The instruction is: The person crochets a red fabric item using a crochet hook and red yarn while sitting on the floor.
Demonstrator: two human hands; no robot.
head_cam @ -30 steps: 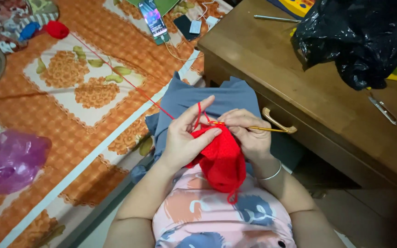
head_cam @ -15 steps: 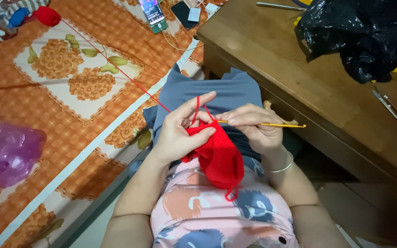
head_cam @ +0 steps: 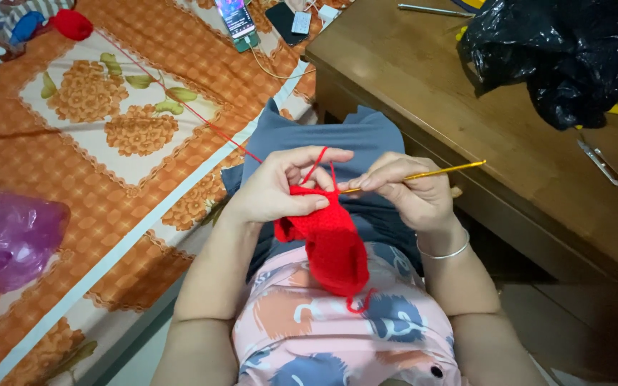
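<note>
Both hands closed: left hand (head_cam: 273,189) pinches red crochet piece (head_cam: 330,239), right hand (head_cam: 409,193) grips yellow hook (head_cam: 430,172).

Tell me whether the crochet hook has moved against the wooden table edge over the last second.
Yes. The crochet hook in the right hand has swung its free end out over the wooden table edge.

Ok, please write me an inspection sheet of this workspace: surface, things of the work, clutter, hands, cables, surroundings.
Surface: orange floral bedsheet on the person's left; wooden table on the right.
Job's things: red crochet piece hangs over the lap; red yarn strand runs to a red yarn ball; golden crochet hook.
Clutter: black plastic bag and small metal tool on the table; purple plastic bag on the sheet.
Hands: left hand pinches the piece; right hand holds the hook.
Cables: thin cable from a phone.
Surroundings: nothing seen.
</note>
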